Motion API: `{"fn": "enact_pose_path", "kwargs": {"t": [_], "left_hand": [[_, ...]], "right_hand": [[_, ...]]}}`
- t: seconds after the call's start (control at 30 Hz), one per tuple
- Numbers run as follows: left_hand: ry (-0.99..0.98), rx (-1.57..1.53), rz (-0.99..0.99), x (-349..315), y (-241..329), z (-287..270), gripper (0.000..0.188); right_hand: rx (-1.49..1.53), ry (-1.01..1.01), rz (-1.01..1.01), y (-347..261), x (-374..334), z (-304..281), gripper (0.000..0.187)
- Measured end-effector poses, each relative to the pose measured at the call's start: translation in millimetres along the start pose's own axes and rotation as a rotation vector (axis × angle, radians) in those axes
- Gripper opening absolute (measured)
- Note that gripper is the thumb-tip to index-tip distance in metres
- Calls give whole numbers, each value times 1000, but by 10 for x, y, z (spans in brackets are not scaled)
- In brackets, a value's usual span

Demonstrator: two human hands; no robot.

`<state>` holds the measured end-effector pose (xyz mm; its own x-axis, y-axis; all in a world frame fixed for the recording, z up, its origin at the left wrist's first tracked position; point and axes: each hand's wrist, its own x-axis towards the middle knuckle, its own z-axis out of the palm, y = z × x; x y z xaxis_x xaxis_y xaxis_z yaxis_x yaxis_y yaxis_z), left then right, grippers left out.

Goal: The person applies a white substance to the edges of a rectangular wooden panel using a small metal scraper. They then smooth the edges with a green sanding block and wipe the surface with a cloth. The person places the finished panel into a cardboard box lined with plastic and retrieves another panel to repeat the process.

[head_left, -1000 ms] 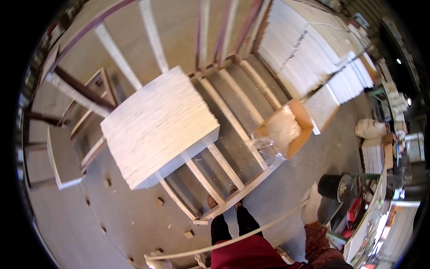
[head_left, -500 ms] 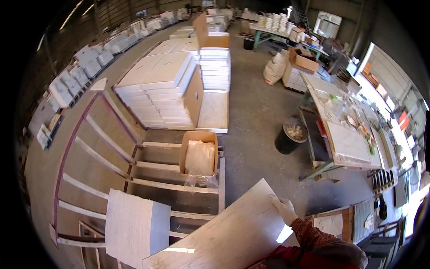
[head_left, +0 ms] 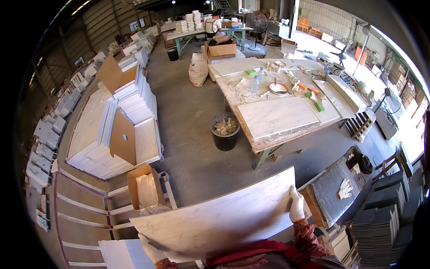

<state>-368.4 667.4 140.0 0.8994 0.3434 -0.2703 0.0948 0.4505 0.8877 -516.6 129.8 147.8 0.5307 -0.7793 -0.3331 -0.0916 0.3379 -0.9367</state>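
Observation:
A large polished white marble slab (head_left: pixel 224 210) with grey veins spans the space in front of me, tilted, its far right corner raised. My right hand (head_left: pixel 296 204), in a white glove, grips its right edge. Gloved too, my left hand (head_left: pixel 150 248) holds the lower left edge, its fingers partly hidden by the slab. Below the left hand stands a stack of pale slabs (head_left: pixel 115 252). Close to the slab's far left corner is a cardboard box (head_left: pixel 135 193) with clear plastic in it, on a slatted frame (head_left: pixel 85 220).
Ahead right stands a dusty worktable (head_left: pixel 230 92) bearing another marble slab (head_left: pixel 277 116), a bowl (head_left: pixel 278 88) and tools. Beside it is a black bucket (head_left: pixel 226 139) of scraps. A dark-topped bench (head_left: pixel 333 197) carries a white glove (head_left: pixel 345 188). Boxed slabs (head_left: pixel 89 139) stand left; a person (head_left: pixel 213 24) sits far off.
My view has swung right, toward the worktable. The marble slab has turned to lie more crosswise before me, and my left hand has come into view on its left edge.

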Motion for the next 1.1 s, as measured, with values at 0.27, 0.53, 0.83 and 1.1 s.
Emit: {"fn": "enact_pose_path", "kwargs": {"t": [0.27,0.53,0.83,1.1], "left_hand": [[-175,70,-127,207,-796,2269,63],[-210,361,-143,1051,-2024,4035,67],[-319,921,-145,1359,-2873,5687,68],[-313,1172,-225,1551,-3376,6450,68]], "right_hand": [[127,413,-122,-494,713,-1083,45],[10,602,-84,-1079,1843,-1073,57],[-131,318,13,-1399,3779,-1496,59],[-96,269,193,-1397,5191,-1468,35]]}}
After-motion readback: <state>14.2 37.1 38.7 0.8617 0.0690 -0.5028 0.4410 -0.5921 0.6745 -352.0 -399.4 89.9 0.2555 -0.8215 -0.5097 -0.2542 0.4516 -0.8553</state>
